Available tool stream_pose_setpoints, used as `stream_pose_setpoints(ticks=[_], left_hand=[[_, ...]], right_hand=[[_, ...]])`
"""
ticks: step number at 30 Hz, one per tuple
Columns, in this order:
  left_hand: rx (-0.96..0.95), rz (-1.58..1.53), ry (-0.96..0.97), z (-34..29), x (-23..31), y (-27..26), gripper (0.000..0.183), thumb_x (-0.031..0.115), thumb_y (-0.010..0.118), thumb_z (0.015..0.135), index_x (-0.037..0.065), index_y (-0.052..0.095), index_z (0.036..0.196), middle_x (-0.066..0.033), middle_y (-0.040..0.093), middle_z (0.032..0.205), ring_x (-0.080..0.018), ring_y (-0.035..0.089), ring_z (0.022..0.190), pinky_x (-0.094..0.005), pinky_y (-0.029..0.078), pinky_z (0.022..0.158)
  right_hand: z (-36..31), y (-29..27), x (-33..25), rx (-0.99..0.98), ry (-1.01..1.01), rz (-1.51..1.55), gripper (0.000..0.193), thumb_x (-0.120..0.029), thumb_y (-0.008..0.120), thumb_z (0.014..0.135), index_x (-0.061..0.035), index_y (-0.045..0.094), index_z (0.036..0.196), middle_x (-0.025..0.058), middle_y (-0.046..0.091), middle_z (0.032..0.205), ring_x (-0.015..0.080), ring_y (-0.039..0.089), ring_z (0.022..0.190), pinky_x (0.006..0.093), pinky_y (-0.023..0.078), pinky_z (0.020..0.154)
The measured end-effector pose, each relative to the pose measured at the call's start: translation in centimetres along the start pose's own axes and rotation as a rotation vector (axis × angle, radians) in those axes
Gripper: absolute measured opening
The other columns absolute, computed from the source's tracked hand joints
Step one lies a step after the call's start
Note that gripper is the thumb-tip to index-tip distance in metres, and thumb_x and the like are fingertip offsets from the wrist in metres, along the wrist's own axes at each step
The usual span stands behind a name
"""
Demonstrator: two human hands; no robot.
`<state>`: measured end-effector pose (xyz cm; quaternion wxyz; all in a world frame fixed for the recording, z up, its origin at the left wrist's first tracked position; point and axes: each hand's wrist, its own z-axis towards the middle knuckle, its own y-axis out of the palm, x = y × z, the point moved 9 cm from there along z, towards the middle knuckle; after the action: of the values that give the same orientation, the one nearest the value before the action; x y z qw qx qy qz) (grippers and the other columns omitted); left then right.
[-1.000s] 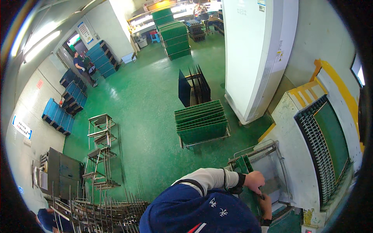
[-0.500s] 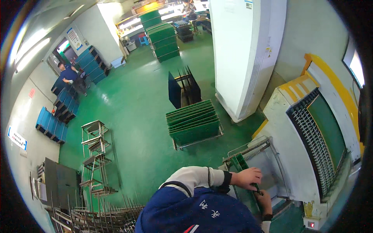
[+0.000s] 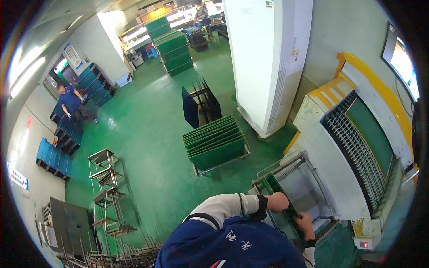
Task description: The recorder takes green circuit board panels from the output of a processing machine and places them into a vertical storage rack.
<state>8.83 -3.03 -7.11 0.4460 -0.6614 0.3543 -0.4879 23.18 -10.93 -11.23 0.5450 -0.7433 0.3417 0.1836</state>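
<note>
Seen from above: two bare hands on one green panel (image 3: 280, 196) standing on edge, tilted, inside a metal-framed cart (image 3: 308, 176) just beside a big white-and-yellow machine (image 3: 353, 147). Left hand (image 3: 278, 202), out of a white sleeve with a dark cuff, closed around the panel's upper edge. Right hand (image 3: 305, 222), lower and nearer the body, closed on the same panel's lower end; fingers partly hidden behind the panel, so grip closed on it as far as can be told. Panel inside the cart, leaning from upper left to lower right.

On the green floor (image 3: 147, 134), near the cart: a trolley loaded with a row of green panels (image 3: 215, 144) standing on edge. Behind it a rack of dark panels (image 3: 199, 105). White pillar (image 3: 268, 62) just beside both. Further back, tall stacks of green panels (image 3: 172, 47). To the left, an empty metal shelf frame (image 3: 107, 187), blue racks (image 3: 53, 156) along the wall, and another person in blue (image 3: 71, 103) well apart from the cart. Wire racks (image 3: 120, 252) at the lower edge.
</note>
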Motion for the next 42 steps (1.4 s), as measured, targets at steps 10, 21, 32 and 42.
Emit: stream_pose_setpoints(ticks=[10,21,32,42], left_hand=[[-0.05,0.001,-0.016,1.1,-0.6,1.8,0.017,0.026,0.072,0.066,0.011,0.073,0.071,-0.0125,0.068,0.073,-0.0344,0.067,0.072,-0.0456,0.054,0.063],[-0.044,-0.031,0.05,1.8,-2.0,5.6,0.018,0.027,0.065,0.077,0.012,0.074,0.079,-0.0093,0.072,0.082,-0.0309,0.07,0.077,-0.045,0.055,0.063],[0.012,-0.086,0.138,0.7,-1.0,2.6,0.024,0.033,0.062,0.083,0.012,0.072,0.086,-0.0129,0.07,0.082,-0.0357,0.068,0.076,-0.0486,0.054,0.062],[-0.186,-0.097,-0.03,0.3,0.0,-1.1,0.023,0.029,0.06,0.083,0.009,0.071,0.083,-0.0157,0.07,0.085,-0.0377,0.068,0.08,-0.0508,0.054,0.072]], right_hand=[[-1.4,-0.6,-2.8,0.107,-0.093,-0.243,0.027,-0.026,0.067,0.077,-0.0042,0.073,0.09,0.0218,0.068,0.085,0.0411,0.065,0.082,0.0465,0.049,0.07],[-6.0,-10.9,-16.1,0.239,-0.226,-0.303,0.027,-0.023,0.071,0.071,0.0017,0.061,0.072,0.0249,0.058,0.072,0.0449,0.055,0.069,0.0515,0.037,0.059],[-13.2,-21.9,-13.2,0.626,-0.115,-0.247,0.026,-0.016,0.072,0.072,0.0003,0.066,0.091,0.0199,0.061,0.083,0.0353,0.056,0.077,0.0391,0.043,0.072],[-16.3,-28.2,-3.1,1.38,-0.04,0.436,0.02,-0.01,0.068,0.086,-0.0023,0.067,0.105,0.0022,0.064,0.085,0.0154,0.059,0.079,0.0301,0.046,0.072]])
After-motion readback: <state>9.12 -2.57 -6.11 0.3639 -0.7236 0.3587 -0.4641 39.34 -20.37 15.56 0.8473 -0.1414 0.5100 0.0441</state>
